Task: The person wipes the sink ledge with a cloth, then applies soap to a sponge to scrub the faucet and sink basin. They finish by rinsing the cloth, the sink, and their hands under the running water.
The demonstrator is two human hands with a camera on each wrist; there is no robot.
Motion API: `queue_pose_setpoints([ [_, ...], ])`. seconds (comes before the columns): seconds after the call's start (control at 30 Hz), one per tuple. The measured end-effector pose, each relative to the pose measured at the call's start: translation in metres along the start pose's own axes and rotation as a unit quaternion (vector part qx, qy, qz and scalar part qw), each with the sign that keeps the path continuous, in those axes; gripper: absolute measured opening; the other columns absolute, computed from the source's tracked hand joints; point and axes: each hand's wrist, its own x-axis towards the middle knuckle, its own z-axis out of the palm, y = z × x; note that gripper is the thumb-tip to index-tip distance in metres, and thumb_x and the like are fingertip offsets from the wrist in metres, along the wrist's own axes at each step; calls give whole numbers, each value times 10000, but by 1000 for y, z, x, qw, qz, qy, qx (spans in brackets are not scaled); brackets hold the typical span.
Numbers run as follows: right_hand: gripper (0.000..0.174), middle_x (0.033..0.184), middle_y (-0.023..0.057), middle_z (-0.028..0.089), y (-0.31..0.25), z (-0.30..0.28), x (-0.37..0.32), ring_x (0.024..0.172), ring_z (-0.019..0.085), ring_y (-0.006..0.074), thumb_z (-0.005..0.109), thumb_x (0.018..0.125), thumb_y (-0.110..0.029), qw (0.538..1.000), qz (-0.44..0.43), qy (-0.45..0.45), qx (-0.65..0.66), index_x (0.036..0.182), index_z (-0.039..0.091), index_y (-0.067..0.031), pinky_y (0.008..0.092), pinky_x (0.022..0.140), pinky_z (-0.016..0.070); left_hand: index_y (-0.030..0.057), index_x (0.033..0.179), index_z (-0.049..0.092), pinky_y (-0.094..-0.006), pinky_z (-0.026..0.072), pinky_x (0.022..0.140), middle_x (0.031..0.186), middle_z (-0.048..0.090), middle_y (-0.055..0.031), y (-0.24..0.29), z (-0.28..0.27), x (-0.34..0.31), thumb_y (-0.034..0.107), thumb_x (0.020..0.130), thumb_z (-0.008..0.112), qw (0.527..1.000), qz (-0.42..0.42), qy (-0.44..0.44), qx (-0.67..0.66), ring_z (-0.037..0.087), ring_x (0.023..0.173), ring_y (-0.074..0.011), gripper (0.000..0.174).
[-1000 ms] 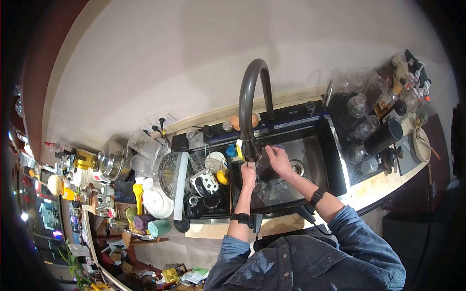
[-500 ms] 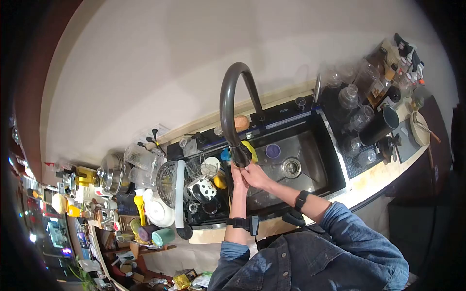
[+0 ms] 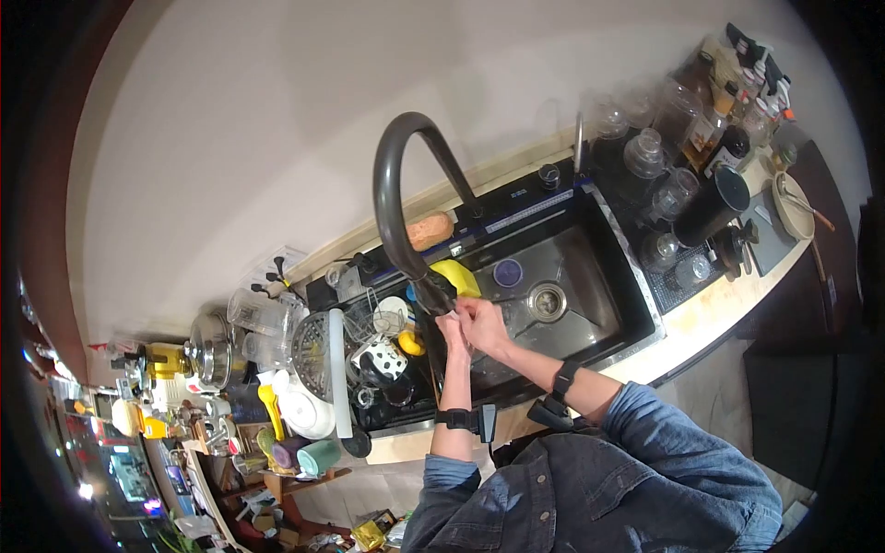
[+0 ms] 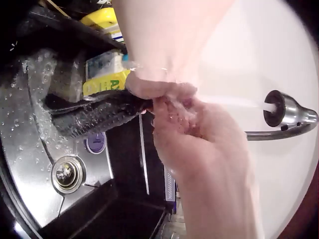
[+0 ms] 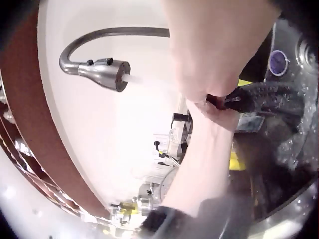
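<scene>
My left hand [image 3: 454,334] and right hand [image 3: 484,324] meet under the spray head of a dark tap [image 3: 391,203], over the left side of a black sink [image 3: 604,318]. Their fingers are curled together around one end of a black, wet, cloth-like piece [image 4: 94,117]. It hangs from the hands toward the sink floor, its gripped end hidden by the fingers. From the spray head [image 5: 107,74] water runs onto the hands, and drops splash off the black piece. A purple round thing [image 3: 508,272] lies on the sink floor near the drain [image 3: 547,302].
A yellow pack [image 4: 107,79] stands at the sink's edge behind the hands. Left of the sink is a rack with a black-spotted white cup [image 3: 383,361] and other dishes. Glass jars and a black cylinder [image 3: 713,207] crowd the right counter. An orange-brown oval thing [image 3: 430,230] lies behind the tap.
My right hand has moved left to join the left hand under the tap, uncovering the purple round thing. The head view has turned, so the sink appears more tilted.
</scene>
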Motion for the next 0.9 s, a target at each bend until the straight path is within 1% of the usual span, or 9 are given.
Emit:
queue_pose_setpoints([
  [0.1, 274, 946, 169, 651, 20, 5, -24, 851, 638, 245, 499, 872, -164, 996, 37, -19, 82, 1083, 603, -22, 337, 758, 484, 82, 729, 526, -288, 421, 507, 650, 510, -8, -13, -5, 12, 257, 889, 494, 992, -30, 38, -115, 503, 554, -141, 239],
  [0.13, 280, 977, 143, 651, 12, 2, -32, 872, 627, 211, 494, 881, -172, 991, 8, -1, 133, 1099, 590, -25, 326, 773, 477, 103, 680, 486, -278, 386, 478, 599, 461, 7, -7, 6, 6, 311, 903, 503, 995, -13, 62, -82, 458, 515, -122, 306],
  [0.27, 250, 883, 78, 595, 25, -10, -36, 829, 567, 150, 482, 928, -239, 966, 175, 108, 155, 1030, 556, -24, 297, 754, 466, 117, 606, 407, -276, 315, 414, 505, 371, 17, -21, 15, 2, 354, 934, 462, 989, 86, 100, 67, 379, 432, -110, 409],
  [0.37, 339, 871, 83, 614, 31, -30, -13, 790, 581, 162, 472, 929, -344, 767, 557, -26, 317, 1022, 581, -37, 376, 727, 487, 120, 582, 354, -259, 261, 372, 493, 372, 11, -17, 19, -12, 322, 946, 436, 993, 52, 108, -21, 350, 401, -100, 424],
  [0.47, 235, 850, 65, 621, 121, 27, 12, 739, 576, 162, 481, 926, -248, 737, 341, -144, 566, 1015, 595, -63, 376, 697, 484, 117, 587, 361, -246, 236, 366, 488, 336, 30, -21, 14, -21, 331, 955, 424, 996, 50, 69, -16, 327, 402, -80, 431],
  [0.6, 218, 791, 96, 609, 114, 41, 17, 623, 573, 187, 512, 907, -188, 777, 411, -125, 459, 970, 588, 7, 364, 531, 469, 151, 565, 326, -241, 202, 363, 477, 275, 58, -15, 2, -22, 268, 955, 404, 983, 21, 161, -82, 272, 384, -70, 415],
  [0.63, 159, 769, 97, 603, 113, 44, 20, 568, 544, 187, 489, 903, -120, 788, 460, -92, 399, 943, 602, -16, 355, 471, 436, 155, 543, 284, -237, 278, 404, 449, 231, 43, -1, 3, -35, 265, 965, 319, 984, -36, 148, -90, 221, 378, -99, 438],
  [0.73, 134, 740, 97, 588, 150, 57, 26, 565, 535, 190, 480, 886, -74, 798, 425, -142, 404, 915, 604, -34, 356, 454, 420, 163, 537, 287, -256, 218, 376, 449, 240, 44, 3, -5, -50, 276, 957, 362, 985, -16, 133, -109, 204, 367, -94, 441],
  [0.9, 234, 606, 90, 539, 141, 38, 41, 501, 490, 207, 470, 904, -189, 852, 438, -84, 275, 775, 595, -39, 349, 433, 384, 158, 523, 255, -269, 205, 391, 417, 238, 10, 35, -4, -85, 281, 956, 326, 989, -22, 82, -120, 169, 354, -118, 456],
])
